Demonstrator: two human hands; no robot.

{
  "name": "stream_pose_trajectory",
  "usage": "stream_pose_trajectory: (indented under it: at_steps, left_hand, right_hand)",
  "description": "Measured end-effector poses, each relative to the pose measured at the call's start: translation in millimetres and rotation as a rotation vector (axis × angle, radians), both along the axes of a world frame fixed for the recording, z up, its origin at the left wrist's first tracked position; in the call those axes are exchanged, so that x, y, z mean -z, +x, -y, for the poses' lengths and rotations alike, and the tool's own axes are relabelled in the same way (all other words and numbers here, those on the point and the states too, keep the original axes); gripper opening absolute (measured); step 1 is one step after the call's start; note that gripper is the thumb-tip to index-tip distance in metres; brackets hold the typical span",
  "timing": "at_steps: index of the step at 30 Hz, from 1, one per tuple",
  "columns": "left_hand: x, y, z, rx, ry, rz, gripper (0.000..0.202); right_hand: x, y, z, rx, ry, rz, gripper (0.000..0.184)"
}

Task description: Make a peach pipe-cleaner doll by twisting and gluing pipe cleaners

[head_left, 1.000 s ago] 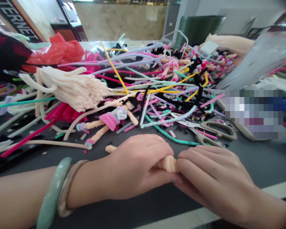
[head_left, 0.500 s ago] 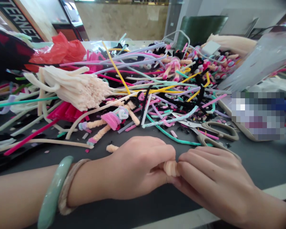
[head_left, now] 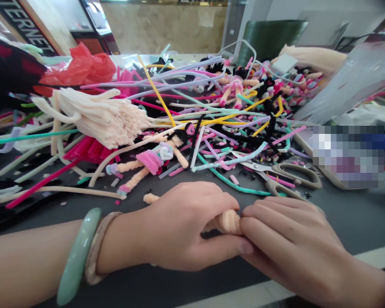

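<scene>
My left hand (head_left: 186,224) and my right hand (head_left: 285,239) meet at the near edge of a dark table (head_left: 349,214). Both are closed around a peach pipe-cleaner coil (head_left: 227,221) pinched between their fingertips. The coil's free end (head_left: 150,198) sticks out to the left, behind my left hand. A green bangle (head_left: 77,256) sits on my left wrist. Just beyond my hands lies a small pipe-cleaner doll (head_left: 150,161) with a pink skirt and black hair.
A heap of coloured pipe cleaners (head_left: 211,111) covers the table's middle, with a cream bundle (head_left: 99,117) at the left. Scissors (head_left: 282,177) lie right of centre. More dolls (head_left: 234,87) and a red plastic bag (head_left: 83,64) are farther back. A blurred patch is at the right.
My left thumb has slid forward under the coil and more of the coil shows between my hands. The hands stay in the same place.
</scene>
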State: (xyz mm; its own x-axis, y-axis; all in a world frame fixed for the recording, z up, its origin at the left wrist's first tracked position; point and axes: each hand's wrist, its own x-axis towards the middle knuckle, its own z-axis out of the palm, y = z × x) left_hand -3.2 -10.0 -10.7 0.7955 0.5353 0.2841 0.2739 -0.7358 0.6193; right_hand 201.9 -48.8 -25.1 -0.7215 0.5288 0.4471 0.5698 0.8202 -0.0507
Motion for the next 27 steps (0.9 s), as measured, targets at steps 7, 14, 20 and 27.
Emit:
stream_pose_trajectory:
  at_steps: [7, 14, 20, 27]
  left_hand:
    - [-0.9, -1.7, -0.1, 0.038, 0.013, -0.064, 0.022]
    - [1.6, -1.6, -0.4, 0.041, 0.079, -0.079, 0.027]
    - [2.8, -1.4, -1.6, 0.057, 0.111, -0.079, 0.032]
    - [4.0, -1.6, -2.9, 0.099, 0.109, -0.074, 0.041]
  right_hand:
    - [-1.8, -2.9, -1.1, 0.008, -0.002, -0.01, 0.026]
    - [-2.7, -4.9, -2.1, 0.024, 0.016, -0.014, 0.029]
    - [-2.5, -4.8, -2.0, 0.025, 0.008, -0.017, 0.029]
    - [-2.9, -6.4, -1.4, 0.008, -0.023, -0.043, 0.027]
